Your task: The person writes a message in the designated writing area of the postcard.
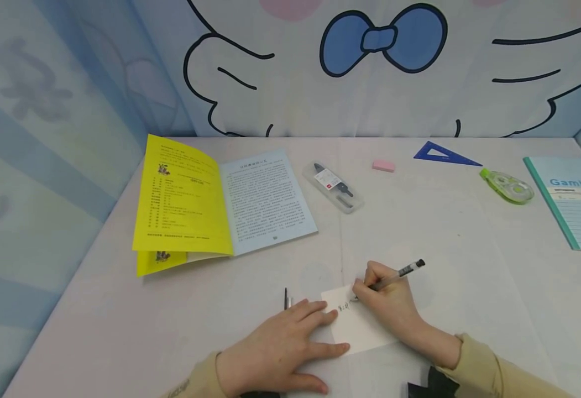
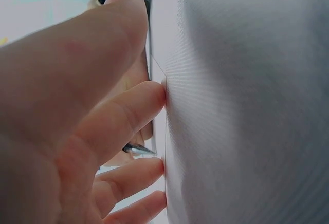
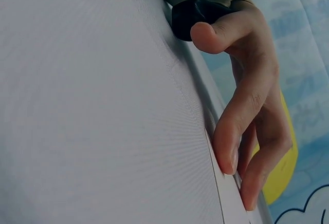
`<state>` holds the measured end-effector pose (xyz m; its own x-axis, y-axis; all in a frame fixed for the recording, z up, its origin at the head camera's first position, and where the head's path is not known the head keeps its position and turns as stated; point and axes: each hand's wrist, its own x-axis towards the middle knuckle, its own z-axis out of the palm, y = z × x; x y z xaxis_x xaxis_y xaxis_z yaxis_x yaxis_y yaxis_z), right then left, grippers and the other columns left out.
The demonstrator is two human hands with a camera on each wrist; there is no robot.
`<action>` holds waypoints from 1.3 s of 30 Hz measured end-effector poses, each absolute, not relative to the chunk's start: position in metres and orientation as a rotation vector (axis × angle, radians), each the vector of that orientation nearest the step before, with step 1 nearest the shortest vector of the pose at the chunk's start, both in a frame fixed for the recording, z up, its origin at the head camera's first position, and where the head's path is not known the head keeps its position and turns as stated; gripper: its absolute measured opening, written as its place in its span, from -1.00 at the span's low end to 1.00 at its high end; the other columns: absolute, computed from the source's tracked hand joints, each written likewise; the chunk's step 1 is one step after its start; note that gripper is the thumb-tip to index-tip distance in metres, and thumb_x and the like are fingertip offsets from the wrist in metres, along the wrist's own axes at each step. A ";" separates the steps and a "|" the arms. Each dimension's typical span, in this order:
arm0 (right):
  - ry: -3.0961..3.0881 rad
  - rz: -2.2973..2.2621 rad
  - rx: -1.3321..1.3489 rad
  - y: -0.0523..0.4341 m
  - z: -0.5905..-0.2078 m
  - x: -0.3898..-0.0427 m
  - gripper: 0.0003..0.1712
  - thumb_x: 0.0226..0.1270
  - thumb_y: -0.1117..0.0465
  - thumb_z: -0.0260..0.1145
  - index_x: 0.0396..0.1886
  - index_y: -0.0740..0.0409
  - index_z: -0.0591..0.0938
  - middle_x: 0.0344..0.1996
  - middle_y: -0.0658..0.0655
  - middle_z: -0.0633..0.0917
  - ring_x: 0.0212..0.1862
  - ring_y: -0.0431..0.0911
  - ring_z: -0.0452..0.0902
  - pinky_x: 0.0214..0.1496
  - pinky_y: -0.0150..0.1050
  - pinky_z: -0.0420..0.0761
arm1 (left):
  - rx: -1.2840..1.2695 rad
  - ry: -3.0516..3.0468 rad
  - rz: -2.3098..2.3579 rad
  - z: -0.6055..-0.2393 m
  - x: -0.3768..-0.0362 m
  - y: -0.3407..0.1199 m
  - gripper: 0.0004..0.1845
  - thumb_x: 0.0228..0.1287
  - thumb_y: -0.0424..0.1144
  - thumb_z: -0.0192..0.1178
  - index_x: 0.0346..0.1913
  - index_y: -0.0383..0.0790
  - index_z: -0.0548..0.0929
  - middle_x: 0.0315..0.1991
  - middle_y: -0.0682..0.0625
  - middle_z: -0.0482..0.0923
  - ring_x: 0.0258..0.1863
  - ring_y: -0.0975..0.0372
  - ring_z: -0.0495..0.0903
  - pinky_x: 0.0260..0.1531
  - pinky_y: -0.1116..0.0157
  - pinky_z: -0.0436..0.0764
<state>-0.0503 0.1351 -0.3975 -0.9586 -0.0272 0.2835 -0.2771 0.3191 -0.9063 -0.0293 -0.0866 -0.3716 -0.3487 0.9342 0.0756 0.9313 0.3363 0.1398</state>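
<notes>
A small white sheet of paper [image 1: 365,331] with a few handwritten characters near its upper left lies at the table's front. My right hand [image 1: 392,304] grips a pen [image 1: 412,267] with a dark end, its tip down at the writing. In the left wrist view the pen's metal tip [image 2: 140,150] shows beyond the fingers. Spread over the paper's left edge, my left hand [image 1: 282,345] rests with its fingers extended, fingertips touching the sheet. The right wrist view shows this left hand [image 3: 257,100] from the side; my right hand is out of that view.
Beyond the hands lie an open yellow-covered booklet [image 1: 186,199], a clear compass case [image 1: 333,187], a pink eraser [image 1: 383,166], a blue set square [image 1: 444,155], green correction tape [image 1: 508,187] and a notebook [image 1: 576,204]. A thin dark object [image 1: 286,298] is partly hidden by my left hand.
</notes>
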 end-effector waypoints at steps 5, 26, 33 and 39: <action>-2.358 1.693 0.285 0.135 -0.399 -0.051 -0.54 -0.10 0.64 0.22 -0.81 0.11 0.26 -0.81 -0.06 0.22 -0.68 -0.37 0.10 -0.70 -0.33 0.16 | 1.778 2.543 0.246 -0.372 -0.030 -0.087 -0.40 0.17 0.35 -0.06 0.23 0.21 0.44 0.28 -0.05 0.29 0.30 0.08 0.23 0.22 0.12 0.34; -2.329 1.720 0.294 0.134 -0.399 -0.050 -0.54 -0.14 0.66 0.20 -0.81 0.13 0.23 -0.82 -0.03 0.20 -0.68 -0.37 0.08 -0.71 -0.31 0.12 | 1.755 2.521 0.257 -0.370 -0.030 -0.087 -0.40 0.19 0.35 -0.07 0.24 0.22 0.43 0.29 -0.04 0.27 0.30 0.10 0.22 0.25 0.13 0.30; -2.342 1.726 0.315 0.135 -0.399 -0.050 -0.54 -0.13 0.65 0.21 -0.81 0.12 0.24 -0.82 -0.02 0.22 -0.67 -0.41 0.10 -0.72 -0.31 0.13 | 1.745 2.507 0.252 -0.370 -0.031 -0.086 -0.41 0.20 0.34 -0.08 0.25 0.23 0.41 0.30 -0.03 0.27 0.31 0.10 0.20 0.27 0.14 0.29; -2.292 1.732 0.283 0.135 -0.400 -0.050 -0.55 -0.17 0.68 0.16 -0.81 0.15 0.20 -0.81 0.00 0.15 -0.65 -0.40 0.07 -0.71 -0.29 0.09 | 1.735 2.495 0.245 -0.370 -0.031 -0.086 -0.41 0.21 0.34 -0.10 0.26 0.23 0.39 0.31 -0.03 0.26 0.32 0.10 0.19 0.27 0.14 0.28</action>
<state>-0.0497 0.1352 -0.4002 -0.9487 -0.0020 0.3162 -0.3047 0.2730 -0.9125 -0.0312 -0.0865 -0.3699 -0.3496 0.9368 0.0155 0.9219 0.3411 0.1838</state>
